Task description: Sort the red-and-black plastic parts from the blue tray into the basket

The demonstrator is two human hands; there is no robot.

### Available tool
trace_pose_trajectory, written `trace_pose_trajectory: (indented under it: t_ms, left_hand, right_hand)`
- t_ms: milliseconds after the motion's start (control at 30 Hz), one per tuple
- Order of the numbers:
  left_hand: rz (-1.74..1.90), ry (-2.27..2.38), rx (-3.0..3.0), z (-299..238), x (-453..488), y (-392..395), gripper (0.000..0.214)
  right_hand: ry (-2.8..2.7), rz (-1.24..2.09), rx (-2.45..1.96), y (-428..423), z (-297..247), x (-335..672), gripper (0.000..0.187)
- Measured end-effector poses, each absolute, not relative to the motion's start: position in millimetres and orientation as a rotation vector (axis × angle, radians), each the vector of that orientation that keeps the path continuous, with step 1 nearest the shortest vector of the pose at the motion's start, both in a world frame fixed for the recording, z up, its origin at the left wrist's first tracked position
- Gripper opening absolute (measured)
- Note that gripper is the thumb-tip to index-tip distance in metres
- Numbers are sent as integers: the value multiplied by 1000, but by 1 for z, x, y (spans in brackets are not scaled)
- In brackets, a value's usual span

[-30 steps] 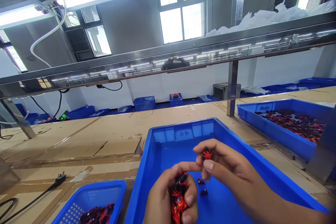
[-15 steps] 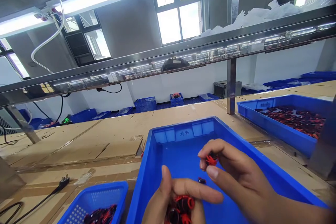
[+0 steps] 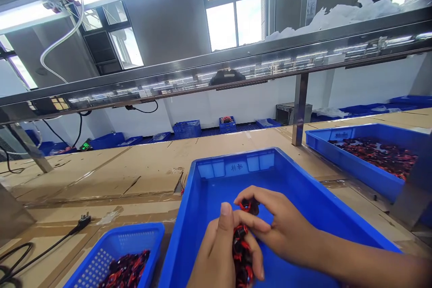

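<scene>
Several small red-and-black pieces (image 3: 242,247) lie cupped in my left hand (image 3: 218,249), its fingers curled around them and its thumb pointing up. My right hand (image 3: 286,225) pinches one more red-and-black piece (image 3: 248,206) between thumb and fingertips, just above the left fingers. The two hands overlap, so part of the right thumb is hidden. Both are over a large blue tray (image 3: 232,168). At the lower left a blue perforated basket (image 3: 111,245) holds a heap of similar red-and-black pieces (image 3: 126,270).
Another blue tray (image 3: 357,164) with many red-and-black pieces stands at the right, beside a metal post (image 3: 299,110). A black plug with cord (image 3: 83,222) lies on the cardboard-covered table (image 3: 145,166). A metal shelf rail (image 3: 189,74) crosses above.
My right hand has moved left and closer to my left hand, carrying a piece. My left hand has turned, so its thumb and fingers now stand nearer the right hand.
</scene>
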State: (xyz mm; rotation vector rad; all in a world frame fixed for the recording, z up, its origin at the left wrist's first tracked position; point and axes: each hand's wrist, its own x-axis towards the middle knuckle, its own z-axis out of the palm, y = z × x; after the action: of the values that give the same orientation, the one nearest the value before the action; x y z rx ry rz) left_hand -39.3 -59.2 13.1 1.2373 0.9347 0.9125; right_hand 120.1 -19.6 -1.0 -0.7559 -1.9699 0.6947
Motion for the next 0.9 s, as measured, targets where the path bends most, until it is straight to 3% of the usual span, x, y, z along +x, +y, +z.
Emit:
trace_pose_trajectory:
  t_ms: [167, 367, 433, 533, 667, 900]
  left_hand:
    - [911, 1024, 1114, 8, -41, -52, 84]
    - [980, 1001, 1024, 8, -43, -47, 77]
    - [1008, 1033, 1001, 8, -42, -47, 75]
    - [1055, 1101, 1025, 9, -42, -49, 75]
    - [1101, 1205, 1111, 10, -43, -53, 74]
    - [1178, 1241, 1220, 7, -42, -54, 67]
  right_hand:
    - [-1796, 1023, -1005, -10, -4, 118, 14]
    - [-1426, 1451, -829, 3, -9, 123, 15]
    - [-1448, 1387, -861, 0, -9, 125, 11]
    - [-1700, 1016, -926, -12, -5, 126, 2]
    - [-2097, 538, -695, -32, 1, 124, 16]
    - [-2226, 468, -684, -40, -5, 114, 32]
